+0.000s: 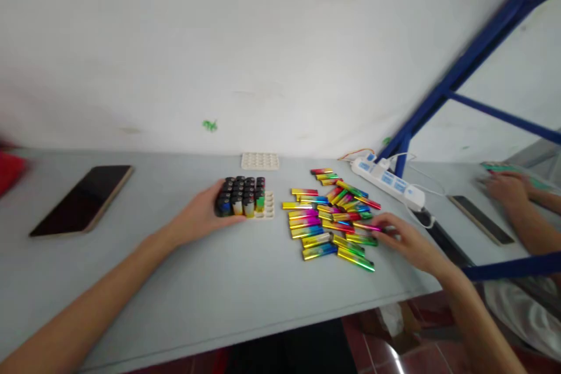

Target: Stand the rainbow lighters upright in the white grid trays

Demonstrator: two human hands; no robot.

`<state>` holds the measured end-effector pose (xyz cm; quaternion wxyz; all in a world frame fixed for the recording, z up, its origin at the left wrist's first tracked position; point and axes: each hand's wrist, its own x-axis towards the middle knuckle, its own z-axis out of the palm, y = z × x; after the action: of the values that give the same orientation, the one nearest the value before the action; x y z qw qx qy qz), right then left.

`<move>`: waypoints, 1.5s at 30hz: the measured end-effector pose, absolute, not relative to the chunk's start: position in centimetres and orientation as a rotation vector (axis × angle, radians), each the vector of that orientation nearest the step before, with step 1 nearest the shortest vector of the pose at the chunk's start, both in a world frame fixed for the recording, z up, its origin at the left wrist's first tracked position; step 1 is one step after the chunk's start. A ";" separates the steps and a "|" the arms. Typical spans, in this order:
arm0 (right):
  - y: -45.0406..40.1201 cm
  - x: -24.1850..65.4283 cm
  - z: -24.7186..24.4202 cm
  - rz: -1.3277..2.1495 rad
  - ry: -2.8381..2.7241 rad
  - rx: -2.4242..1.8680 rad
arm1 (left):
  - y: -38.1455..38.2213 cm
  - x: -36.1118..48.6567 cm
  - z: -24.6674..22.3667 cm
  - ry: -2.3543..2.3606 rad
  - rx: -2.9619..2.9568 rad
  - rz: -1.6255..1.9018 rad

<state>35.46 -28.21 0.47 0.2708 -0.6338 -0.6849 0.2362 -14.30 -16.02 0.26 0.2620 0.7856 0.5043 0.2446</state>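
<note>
My left hand (205,214) is wrapped round the left side of a block of upright black-topped lighters (241,194), which stand in a white tray (269,204). The tray's right columns show bare slots. Right of it, several shiny coloured lighters (304,222) lie on the grey table (184,292), some in a rough column, others heaped. At the heap's right edge, my right hand (397,236) pinches the end of a pink and yellow lighter (367,226) between thumb and fingers.
Another white tray (260,160) lies by the wall. A dark tablet (83,198) is at the left. Power strip (388,183), cables and blue metal frame (421,114) stand at the right. Beyond the frame are a phone (481,220) and another person's hands (511,186).
</note>
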 end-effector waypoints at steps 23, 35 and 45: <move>-16.5 10.4 3.1 0.936 -1.587 -1.157 | -16.2 -14.5 -0.2 1.230 2.124 0.788; -17.5 9.9 0.8 0.767 -1.622 -1.356 | -16.3 -14.6 -0.3 1.310 2.131 0.743; -18.6 11.8 2.5 0.482 -2.010 -1.073 | -16.5 -14.2 0.3 1.326 2.137 0.737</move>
<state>11.82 -18.63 2.45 0.3954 -0.4231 -0.7928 0.1901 -14.22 -16.50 0.28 0.2574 0.7880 0.4888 0.2717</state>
